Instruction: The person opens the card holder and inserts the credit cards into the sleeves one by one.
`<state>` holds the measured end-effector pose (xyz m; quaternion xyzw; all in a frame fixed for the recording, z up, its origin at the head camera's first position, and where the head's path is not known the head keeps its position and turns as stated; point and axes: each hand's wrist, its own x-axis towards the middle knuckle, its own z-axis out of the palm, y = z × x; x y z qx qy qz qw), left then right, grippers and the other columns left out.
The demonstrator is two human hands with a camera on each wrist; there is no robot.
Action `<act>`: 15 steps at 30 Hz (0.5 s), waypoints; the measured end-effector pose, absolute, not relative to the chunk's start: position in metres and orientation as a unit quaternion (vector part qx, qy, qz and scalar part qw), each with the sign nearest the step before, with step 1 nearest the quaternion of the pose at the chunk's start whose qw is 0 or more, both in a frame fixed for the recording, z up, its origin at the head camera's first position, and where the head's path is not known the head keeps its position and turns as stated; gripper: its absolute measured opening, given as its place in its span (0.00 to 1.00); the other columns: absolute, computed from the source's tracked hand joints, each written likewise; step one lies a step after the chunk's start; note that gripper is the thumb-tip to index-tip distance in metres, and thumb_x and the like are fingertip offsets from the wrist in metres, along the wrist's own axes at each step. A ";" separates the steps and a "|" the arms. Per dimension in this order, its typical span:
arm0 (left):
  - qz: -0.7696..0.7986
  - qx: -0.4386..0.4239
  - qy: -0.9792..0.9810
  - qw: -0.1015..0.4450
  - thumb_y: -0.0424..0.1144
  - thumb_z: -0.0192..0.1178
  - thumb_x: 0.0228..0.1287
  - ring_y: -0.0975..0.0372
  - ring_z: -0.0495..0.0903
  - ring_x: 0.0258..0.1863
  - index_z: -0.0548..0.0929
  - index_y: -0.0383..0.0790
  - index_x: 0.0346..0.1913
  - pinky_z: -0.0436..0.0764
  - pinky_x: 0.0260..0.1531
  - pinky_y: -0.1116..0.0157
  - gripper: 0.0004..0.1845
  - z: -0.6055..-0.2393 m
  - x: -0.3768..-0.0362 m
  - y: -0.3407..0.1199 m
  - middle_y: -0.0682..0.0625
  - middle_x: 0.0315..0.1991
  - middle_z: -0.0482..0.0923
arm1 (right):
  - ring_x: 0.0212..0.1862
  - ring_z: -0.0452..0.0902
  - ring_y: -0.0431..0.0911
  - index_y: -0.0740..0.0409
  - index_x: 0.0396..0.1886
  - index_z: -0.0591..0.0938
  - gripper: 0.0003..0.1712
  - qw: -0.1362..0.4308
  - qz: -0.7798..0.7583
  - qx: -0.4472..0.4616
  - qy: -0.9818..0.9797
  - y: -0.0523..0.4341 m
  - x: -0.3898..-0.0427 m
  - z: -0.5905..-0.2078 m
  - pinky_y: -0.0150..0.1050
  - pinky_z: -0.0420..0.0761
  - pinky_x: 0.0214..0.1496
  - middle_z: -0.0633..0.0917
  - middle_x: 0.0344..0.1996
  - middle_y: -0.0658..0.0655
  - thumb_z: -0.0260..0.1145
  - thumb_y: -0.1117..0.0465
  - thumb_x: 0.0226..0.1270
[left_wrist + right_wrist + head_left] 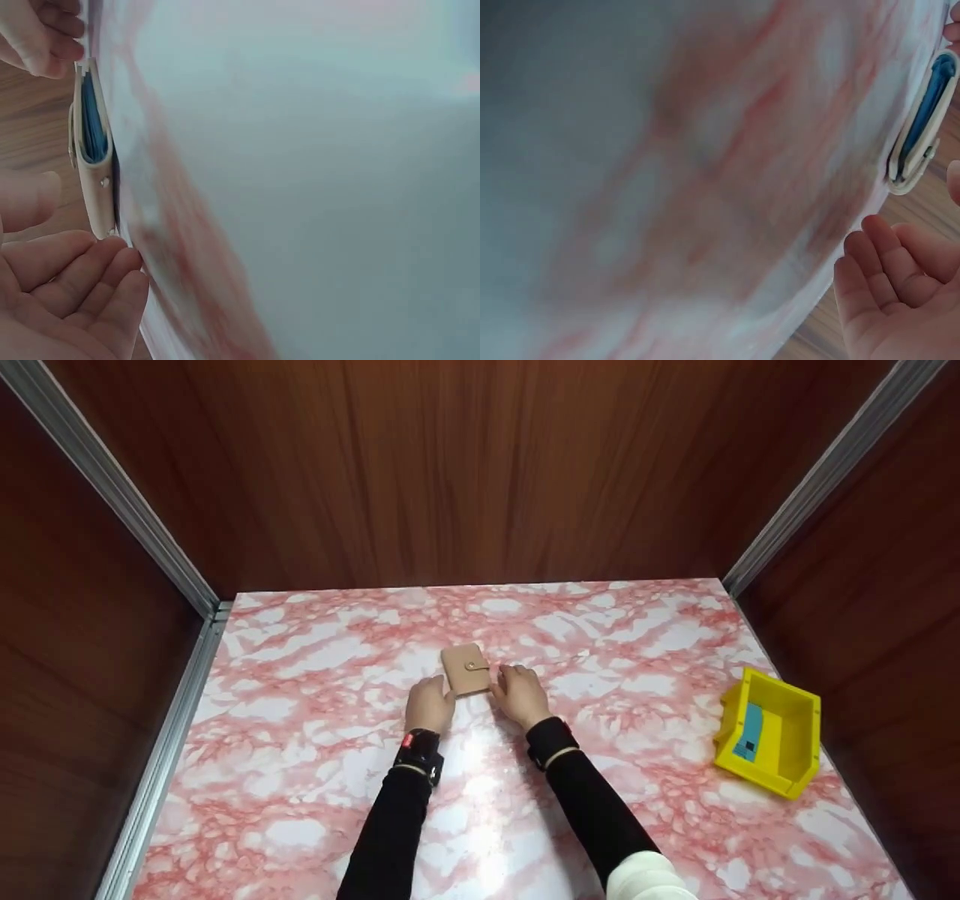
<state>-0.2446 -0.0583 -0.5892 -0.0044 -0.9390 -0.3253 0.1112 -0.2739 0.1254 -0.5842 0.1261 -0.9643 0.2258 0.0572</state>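
Observation:
A beige card holder (pixel 463 669) with a snap strap on its right side lies closed on the table. My left hand (pixel 430 706) rests at its lower left, fingers loosely bent. In the left wrist view those fingertips are right at the spine end of the card holder (pixel 96 187), and blue inner sleeves show between its covers. My right hand (pixel 521 697) is by the strap side, thumb toward the lower right corner. The right wrist view has the fingers of that hand (pixel 900 289) slightly curved beside the card holder (pixel 907 169), with nothing in them.
A yellow bin (pixel 799 735) with a blue label stands at the right of the pink and white marbled table (pixel 300 780). Brown wood-patterned panels (pixel 465 472) enclose the back and both sides, with metal rails (pixel 150 502) at the corners.

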 end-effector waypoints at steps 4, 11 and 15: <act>-0.331 -0.010 -0.935 0.128 0.31 0.66 0.58 0.41 0.81 0.43 0.83 0.25 0.47 0.76 0.50 0.50 0.15 -0.589 -0.248 -0.055 0.33 0.40 0.83 | 0.51 0.76 0.63 0.67 0.53 0.80 0.22 0.048 0.224 0.120 -0.966 0.118 -0.278 -0.584 0.52 0.75 0.55 0.81 0.46 0.67 0.65 0.54 0.69; -0.357 -0.022 -0.923 0.142 0.27 0.64 0.56 0.41 0.82 0.37 0.83 0.30 0.32 0.77 0.41 0.48 0.02 -0.589 -0.249 -0.050 0.37 0.30 0.83 | 0.45 0.76 0.63 0.63 0.45 0.84 0.14 0.035 0.210 0.115 -0.970 0.111 -0.280 -0.582 0.53 0.76 0.49 0.80 0.40 0.65 0.63 0.56 0.69; -0.375 -0.008 -0.919 0.122 0.26 0.61 0.57 0.44 0.83 0.36 0.82 0.32 0.28 0.78 0.38 0.49 0.03 -0.590 -0.251 -0.049 0.39 0.29 0.83 | 0.44 0.75 0.63 0.62 0.43 0.85 0.13 0.020 0.218 0.111 -0.969 0.109 -0.280 -0.581 0.54 0.76 0.47 0.80 0.39 0.65 0.62 0.58 0.70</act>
